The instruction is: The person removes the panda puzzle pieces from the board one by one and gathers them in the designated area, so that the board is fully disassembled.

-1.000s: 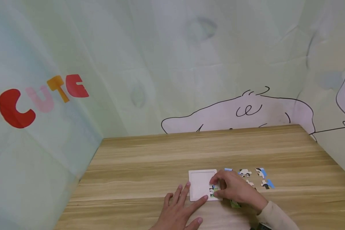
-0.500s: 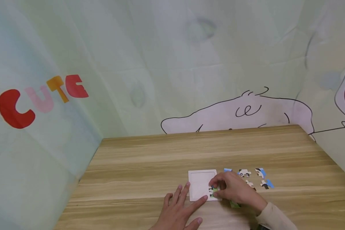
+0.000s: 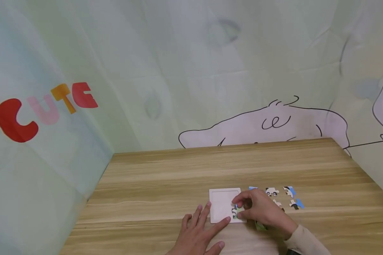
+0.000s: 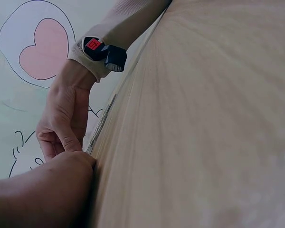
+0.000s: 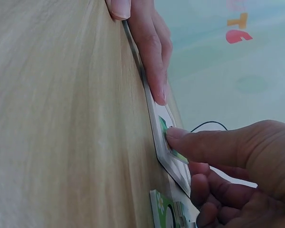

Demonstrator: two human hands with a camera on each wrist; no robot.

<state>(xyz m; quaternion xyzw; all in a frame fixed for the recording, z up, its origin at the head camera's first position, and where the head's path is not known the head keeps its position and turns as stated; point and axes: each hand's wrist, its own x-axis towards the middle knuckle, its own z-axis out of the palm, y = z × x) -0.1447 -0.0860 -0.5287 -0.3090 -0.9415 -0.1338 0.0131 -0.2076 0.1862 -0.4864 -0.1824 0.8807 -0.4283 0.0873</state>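
Note:
A white square puzzle tray (image 3: 221,199) lies on the wooden table. My left hand (image 3: 196,235) rests with spread fingers at its left and front edges, the index fingertip on the front rim. At the tray's lower right corner my right hand (image 3: 264,209) pinches a puzzle piece (image 3: 234,213) between thumb and fingers. Green and black-and-white print shows on this piece. In the right wrist view the thumb presses on the green puzzle piece (image 5: 181,157), which is slightly tilted over the tray (image 5: 156,135). The right fingers hide part of the piece and tray.
Several loose panda puzzle pieces (image 3: 272,191) lie right of the tray, partly behind the right hand. A green puzzle piece (image 3: 260,226) sits under the right wrist. A printed cloth backdrop (image 3: 166,88) stands behind the table (image 3: 153,187).
Both hands stay in nearly the same place. The right fingers and the pinched puzzle piece shift only very slightly at the tray's lower right corner.

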